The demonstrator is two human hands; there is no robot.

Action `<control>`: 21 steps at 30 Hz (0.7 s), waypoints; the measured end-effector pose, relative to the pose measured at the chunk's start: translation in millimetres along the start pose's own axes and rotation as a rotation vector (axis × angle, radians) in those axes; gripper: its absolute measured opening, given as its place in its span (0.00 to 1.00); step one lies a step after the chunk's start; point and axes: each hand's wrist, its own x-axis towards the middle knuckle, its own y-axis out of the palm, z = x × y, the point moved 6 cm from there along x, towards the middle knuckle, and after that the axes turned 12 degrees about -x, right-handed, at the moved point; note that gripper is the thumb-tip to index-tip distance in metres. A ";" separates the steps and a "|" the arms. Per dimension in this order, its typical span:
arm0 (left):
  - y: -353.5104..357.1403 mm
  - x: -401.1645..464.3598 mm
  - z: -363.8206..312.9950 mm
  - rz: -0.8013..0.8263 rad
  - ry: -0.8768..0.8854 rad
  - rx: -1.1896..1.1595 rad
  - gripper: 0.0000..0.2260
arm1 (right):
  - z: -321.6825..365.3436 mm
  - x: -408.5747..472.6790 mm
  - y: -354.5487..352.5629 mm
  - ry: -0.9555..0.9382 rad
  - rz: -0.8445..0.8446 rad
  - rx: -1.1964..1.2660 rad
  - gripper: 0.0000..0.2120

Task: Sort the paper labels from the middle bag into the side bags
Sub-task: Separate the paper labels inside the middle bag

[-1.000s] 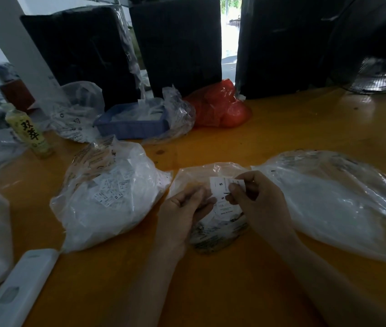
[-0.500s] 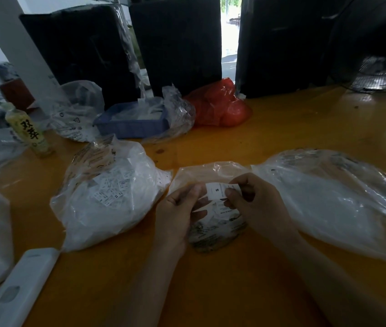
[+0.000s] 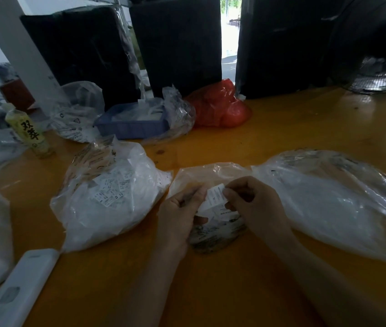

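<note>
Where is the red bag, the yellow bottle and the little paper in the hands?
red bag (image 3: pixel 222 109): head view, on its crinkled front.
yellow bottle (image 3: pixel 29 133): head view, on its label.
paper label (image 3: pixel 214 199): head view, on its white face between both hands.

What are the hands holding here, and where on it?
Right hand pinches a paper label at its upper right edge; left hand grips its left side.

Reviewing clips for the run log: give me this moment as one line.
stage: label in hand | right hand pinches paper label over middle bag | left hand holds labels | side bags: none being filled
</note>
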 end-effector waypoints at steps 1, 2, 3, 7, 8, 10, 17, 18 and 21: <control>1.0 -0.4 -0.1 0.008 0.004 0.011 0.21 | 1.8 -2.2 2.5 -0.024 0.014 -0.019 0.03; 1.7 -0.7 0.1 0.017 0.010 0.028 0.21 | 4.3 -4.5 5.2 -0.051 0.031 -0.031 0.03; 2.5 -0.6 0.3 0.024 0.015 0.048 0.21 | 7.6 -6.5 7.4 -0.078 0.051 -0.033 0.03; 4.1 -2.0 -0.3 0.038 0.021 0.040 0.20 | 13.3 -8.5 10.0 -0.112 0.086 -0.023 0.05; 4.1 -2.0 -0.8 0.034 0.018 0.016 0.20 | 11.3 -7.4 8.9 -0.093 0.070 -0.024 0.06; 5.4 -1.4 -1.7 0.052 0.028 -0.003 0.22 | 7.7 -5.4 5.7 -0.064 0.030 -0.032 0.09; 7.1 1.1 0.5 0.166 0.040 0.036 0.16 | 2.2 -1.5 -4.3 -0.051 -0.063 -0.039 0.06; 6.6 0.8 -0.1 0.160 0.043 0.039 0.15 | 3.0 -1.4 -3.6 -0.062 -0.054 -0.037 0.06; 5.4 -4.9 -14.1 0.116 0.148 0.136 0.12 | 5.9 0.7 -7.5 -0.086 -0.062 -0.034 0.05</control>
